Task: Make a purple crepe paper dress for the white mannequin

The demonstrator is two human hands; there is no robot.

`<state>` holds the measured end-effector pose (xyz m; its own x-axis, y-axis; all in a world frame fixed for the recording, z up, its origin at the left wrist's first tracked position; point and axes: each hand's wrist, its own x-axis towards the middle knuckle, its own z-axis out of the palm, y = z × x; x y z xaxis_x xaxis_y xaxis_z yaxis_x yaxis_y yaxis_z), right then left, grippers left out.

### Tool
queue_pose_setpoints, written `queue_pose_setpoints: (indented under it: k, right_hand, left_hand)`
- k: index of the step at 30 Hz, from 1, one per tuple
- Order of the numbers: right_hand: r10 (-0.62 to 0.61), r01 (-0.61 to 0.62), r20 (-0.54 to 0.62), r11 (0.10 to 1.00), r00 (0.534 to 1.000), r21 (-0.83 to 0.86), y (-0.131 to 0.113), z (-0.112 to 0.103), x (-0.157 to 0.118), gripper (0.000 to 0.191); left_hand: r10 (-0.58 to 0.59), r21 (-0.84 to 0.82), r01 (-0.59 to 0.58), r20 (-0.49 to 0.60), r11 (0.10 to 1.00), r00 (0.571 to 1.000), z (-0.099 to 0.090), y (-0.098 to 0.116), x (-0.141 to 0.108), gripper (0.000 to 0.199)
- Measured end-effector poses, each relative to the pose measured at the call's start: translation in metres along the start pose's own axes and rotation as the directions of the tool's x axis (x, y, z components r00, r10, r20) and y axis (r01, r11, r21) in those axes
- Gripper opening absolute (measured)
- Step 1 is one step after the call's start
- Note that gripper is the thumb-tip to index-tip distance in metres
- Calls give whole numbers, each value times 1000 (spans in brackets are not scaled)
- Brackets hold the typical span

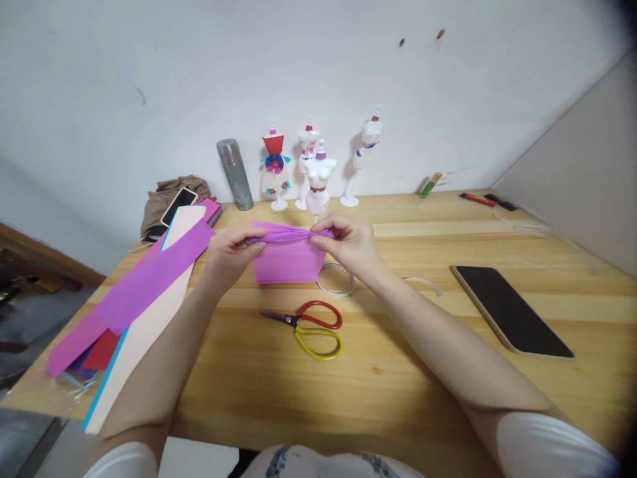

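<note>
A sheet of purple crepe paper point(288, 262) hangs between my two hands, its upper edge gathered into narrow folds. My left hand point(231, 251) pinches the left end of the folds between thumb and fingers. At the right end, my right hand point(348, 240) grips the same gathered edge, thumb below and fingertips above. Just behind the paper stands a small white mannequin point(319, 176) with a purple neck band and a brown waist band. Below the paper, scissors point(301, 325) with one red and one yellow handle lie with their blades to the left. A white ring-shaped coil point(336, 293) lies under my right wrist.
Purple, white and other paper strips point(149, 282) overhang the table's left side. A grey flask point(236, 176), a dressed mannequin point(273, 166) and other mannequins line the wall. A tablet point(510, 311) lies at right, a phone point(179, 204) at left. A glue stick point(430, 184) stands tilted behind.
</note>
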<state>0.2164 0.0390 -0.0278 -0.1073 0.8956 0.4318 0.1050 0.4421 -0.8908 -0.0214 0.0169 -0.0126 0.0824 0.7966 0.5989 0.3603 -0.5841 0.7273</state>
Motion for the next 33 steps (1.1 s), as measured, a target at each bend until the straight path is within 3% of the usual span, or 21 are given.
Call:
queue_pose_setpoints:
  k: [5,9,14,21,29,33]
  right_hand:
    - [-14,14,2,1000,1000,-10,-4,-1,-1,6]
    - [-53,53,-8,998,999,-32,-5,-1,-1,5]
    - [-133,132,-20,990,991,-44,-1,-1,-1,4]
    - [-143,142,-14,989,990,-50,-1,-3,-1,4]
    - [-202,200,-16,977,979,-78,0,-2,-1,4]
    - [-215,213,-21,974,976,-80,1,-3,-1,4]
  left_hand:
    - [151,148,-156,48,977,987,-3,0,2,6]
    - [206,219,-211,48,953,977,-4,2,1,7]
    - [129,167,-125,-14,978,991,-4,1,-1,2]
    - [-8,-157,7,-10,988,1000,0,2,-2,6]
    - [84,-73,-84,-4,994,996,-4,1,1,2]
    - [35,-87,-37,-23,996,999,-5,-1,1,13]
